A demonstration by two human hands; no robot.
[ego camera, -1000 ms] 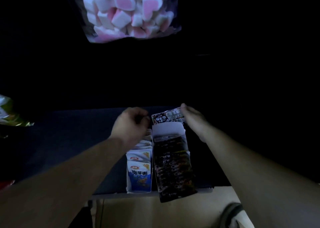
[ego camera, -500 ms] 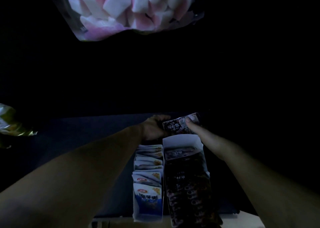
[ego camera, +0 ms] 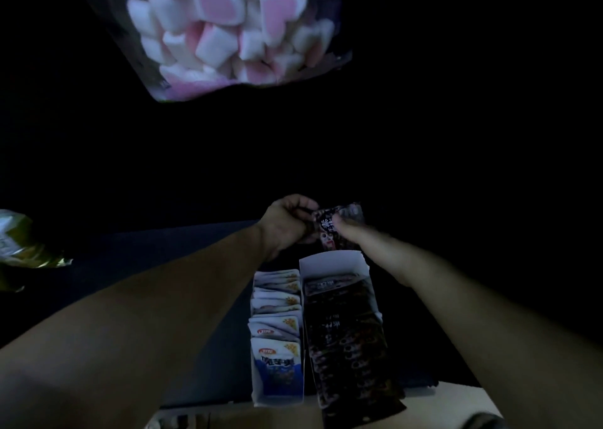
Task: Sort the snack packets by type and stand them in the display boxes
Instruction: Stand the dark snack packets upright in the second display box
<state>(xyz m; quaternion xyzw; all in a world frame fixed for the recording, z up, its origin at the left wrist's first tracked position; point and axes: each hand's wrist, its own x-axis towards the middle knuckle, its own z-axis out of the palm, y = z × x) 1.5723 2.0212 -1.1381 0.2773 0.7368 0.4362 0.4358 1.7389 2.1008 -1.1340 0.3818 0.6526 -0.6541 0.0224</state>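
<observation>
Two white display boxes stand side by side on a dark blue surface. The left box (ego camera: 255,392) holds a row of white-and-blue snack packets (ego camera: 277,363). The right box (ego camera: 329,262) holds a row of black snack packets (ego camera: 346,337). Just beyond the right box's far wall, my left hand (ego camera: 287,223) and my right hand (ego camera: 350,231) both pinch one black packet (ego camera: 328,229), which hangs roughly upright above the box's far end. The scene is very dark.
A clear bag of pink-and-white marshmallows (ego camera: 228,34) hangs at the top of the view. A crinkled green-and-silver packet (ego camera: 23,249) lies at the far left. The light tabletop edge (ego camera: 440,402) shows at the bottom right.
The black packet has turned from lying crosswise to hanging upright between both hands. The camera has tipped, so the boxes sit lower in view.
</observation>
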